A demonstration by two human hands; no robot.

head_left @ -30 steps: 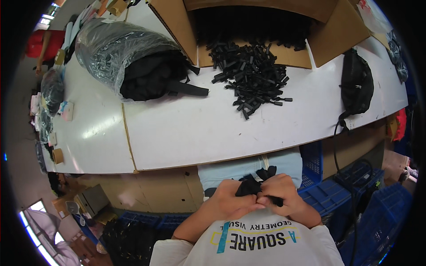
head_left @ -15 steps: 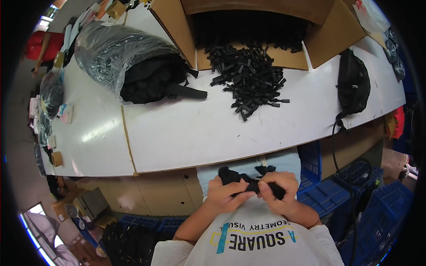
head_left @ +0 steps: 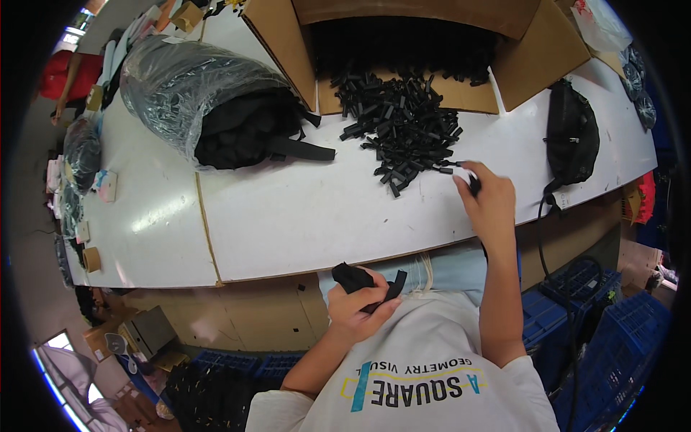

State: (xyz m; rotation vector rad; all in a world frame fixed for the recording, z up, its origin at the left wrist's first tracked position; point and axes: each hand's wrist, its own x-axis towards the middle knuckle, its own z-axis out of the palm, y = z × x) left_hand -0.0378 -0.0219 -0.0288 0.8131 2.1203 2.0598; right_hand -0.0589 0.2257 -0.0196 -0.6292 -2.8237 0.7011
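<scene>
My left hand [head_left: 360, 306] is closed round a bunched strip of black fabric [head_left: 351, 278] in front of my shirt, below the table edge. One end of the strip sticks out past my thumb. My right hand [head_left: 491, 196] is over the table, at the near right edge of a heap of small black plastic pieces [head_left: 407, 133]. Its thumb and forefinger are curved, with the forefinger tip by an outlying piece [head_left: 445, 171]. Something small and black shows inside the curled fingers, too hidden to name.
Behind the heap stands an open cardboard box [head_left: 540, 54] with more black pieces. A clear plastic bag [head_left: 165, 86] of black fabric strips lies at the left. A black pouch [head_left: 572, 137] with a strap is at the right. Blue crates [head_left: 604, 360] stand below the table.
My right hand has left the black fabric and moved up and right to the heap's edge. My left hand keeps the fabric and has shifted slightly left.
</scene>
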